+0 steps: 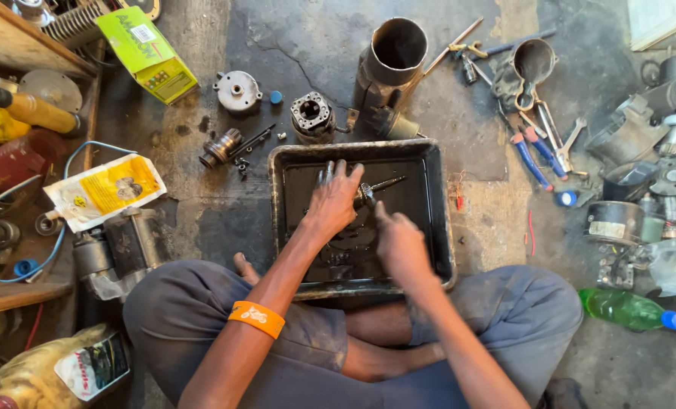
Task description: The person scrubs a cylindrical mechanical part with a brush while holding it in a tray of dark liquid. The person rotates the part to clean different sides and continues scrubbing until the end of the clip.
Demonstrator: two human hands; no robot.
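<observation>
A black metal tray (438, 204) of dark oily liquid sits on the floor in front of my crossed legs. My left hand (332, 201) reaches into it and grips a metal shaft part (376, 189) that points toward the tray's right side. My right hand (400, 244) is over the tray beside it, its fingertips touching the near end of the same part. An orange band (256, 318) is on my left wrist. Small dark parts lie in the liquid under my hands.
Behind the tray stand a metal cylinder housing (392, 57), a round cover (237, 92) and a small motor body (312, 117). Screwdrivers and spanners (541, 144) lie at right, with a green bottle (629, 309). A green box (147, 53) and a yellow-white pouch (105, 191) lie at left.
</observation>
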